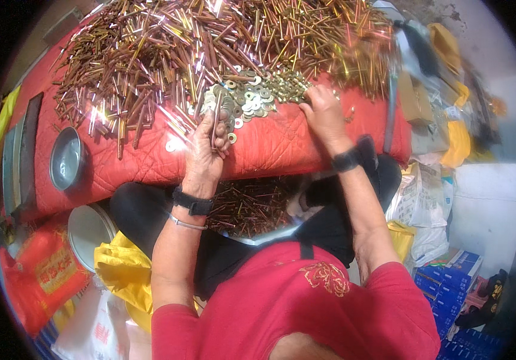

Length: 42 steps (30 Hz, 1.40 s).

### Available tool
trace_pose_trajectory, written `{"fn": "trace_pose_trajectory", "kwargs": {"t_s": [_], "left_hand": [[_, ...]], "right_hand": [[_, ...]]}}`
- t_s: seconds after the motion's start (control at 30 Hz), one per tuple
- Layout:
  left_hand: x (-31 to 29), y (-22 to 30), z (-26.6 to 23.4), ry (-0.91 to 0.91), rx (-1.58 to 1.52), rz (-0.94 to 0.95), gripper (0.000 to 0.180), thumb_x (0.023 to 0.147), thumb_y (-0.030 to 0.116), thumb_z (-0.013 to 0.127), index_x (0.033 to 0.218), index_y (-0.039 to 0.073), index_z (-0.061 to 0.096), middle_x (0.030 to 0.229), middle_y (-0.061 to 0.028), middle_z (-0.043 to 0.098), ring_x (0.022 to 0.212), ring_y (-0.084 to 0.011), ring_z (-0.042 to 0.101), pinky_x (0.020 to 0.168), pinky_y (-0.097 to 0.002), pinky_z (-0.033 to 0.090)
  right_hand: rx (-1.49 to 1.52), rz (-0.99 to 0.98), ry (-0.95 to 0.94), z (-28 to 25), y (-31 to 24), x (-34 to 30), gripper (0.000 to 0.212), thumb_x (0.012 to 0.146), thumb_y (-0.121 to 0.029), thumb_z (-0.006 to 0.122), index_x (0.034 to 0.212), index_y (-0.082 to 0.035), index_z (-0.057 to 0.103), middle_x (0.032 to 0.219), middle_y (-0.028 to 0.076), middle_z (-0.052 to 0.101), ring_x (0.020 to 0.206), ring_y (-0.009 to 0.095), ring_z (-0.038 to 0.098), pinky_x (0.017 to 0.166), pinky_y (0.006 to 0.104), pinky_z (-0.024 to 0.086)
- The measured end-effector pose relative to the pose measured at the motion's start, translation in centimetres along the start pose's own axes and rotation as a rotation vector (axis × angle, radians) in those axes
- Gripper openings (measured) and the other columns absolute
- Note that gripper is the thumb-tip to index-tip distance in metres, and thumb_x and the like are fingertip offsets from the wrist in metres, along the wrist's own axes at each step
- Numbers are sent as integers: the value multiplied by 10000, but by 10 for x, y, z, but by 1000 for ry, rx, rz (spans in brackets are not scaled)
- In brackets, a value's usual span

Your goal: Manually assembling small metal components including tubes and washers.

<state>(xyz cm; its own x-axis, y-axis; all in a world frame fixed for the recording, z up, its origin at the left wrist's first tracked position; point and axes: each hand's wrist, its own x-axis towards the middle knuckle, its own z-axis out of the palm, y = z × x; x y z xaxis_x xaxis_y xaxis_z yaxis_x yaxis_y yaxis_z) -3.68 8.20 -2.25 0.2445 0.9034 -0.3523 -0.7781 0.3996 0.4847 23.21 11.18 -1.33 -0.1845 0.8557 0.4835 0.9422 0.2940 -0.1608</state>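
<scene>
My left hand (205,147) is closed around a long copper-coloured bolt (216,120), which points away from me. Just beyond its fingers lies a heap of flat silvery washers (252,99). My right hand (325,117) rests at the right end of a pile of small brassy nuts (291,87), fingertips bent together among them. Whatever those fingers pinch is hidden. Behind both hands spreads a large mound of long bolts (168,45). All of this lies on a red quilted cover (270,141).
A grey metal bowl (68,159) stands at the left of the red cover. More bolts (246,210) fill a container below the edge, between my legs. Yellow bags (123,264) lie at lower left, and blue boxes (450,282) are stacked at lower right.
</scene>
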Motion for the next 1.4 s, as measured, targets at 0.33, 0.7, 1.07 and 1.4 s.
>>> {"fn": "trace_pose_trajectory", "kwargs": {"t_s": [0.33,0.7,1.07,1.4], "left_hand": [[-1,-4,4,47,121,-14,275,945,246,556,991,-25,572,618,30,466,458,-38,365,420,-191,287],[-17,-8,17,-99,261,-60,208,911,237,608,910,30,627,634,61,497,489,2,392,405,-125,294],[-22,-5,28,-130,315,-5,248,933,256,568,909,13,615,591,67,447,454,-16,340,406,-162,248],[-20,-6,21,-199,408,-34,222,908,268,602,850,53,612,574,71,417,453,-20,326,409,-178,218]], "right_hand": [[117,-152,8,-9,-16,12,92,767,-72,604,853,-54,576,832,106,562,822,309,564,710,403,456],[1223,422,-309,-15,-94,18,112,889,-49,559,984,-31,615,851,25,639,771,91,604,696,240,496],[1300,357,-219,-21,-89,17,187,895,-7,563,1071,-28,623,959,25,644,805,83,604,748,225,489],[1432,382,-279,-27,-86,14,132,881,-17,594,1004,-34,640,923,17,641,838,91,591,764,238,484]]}}
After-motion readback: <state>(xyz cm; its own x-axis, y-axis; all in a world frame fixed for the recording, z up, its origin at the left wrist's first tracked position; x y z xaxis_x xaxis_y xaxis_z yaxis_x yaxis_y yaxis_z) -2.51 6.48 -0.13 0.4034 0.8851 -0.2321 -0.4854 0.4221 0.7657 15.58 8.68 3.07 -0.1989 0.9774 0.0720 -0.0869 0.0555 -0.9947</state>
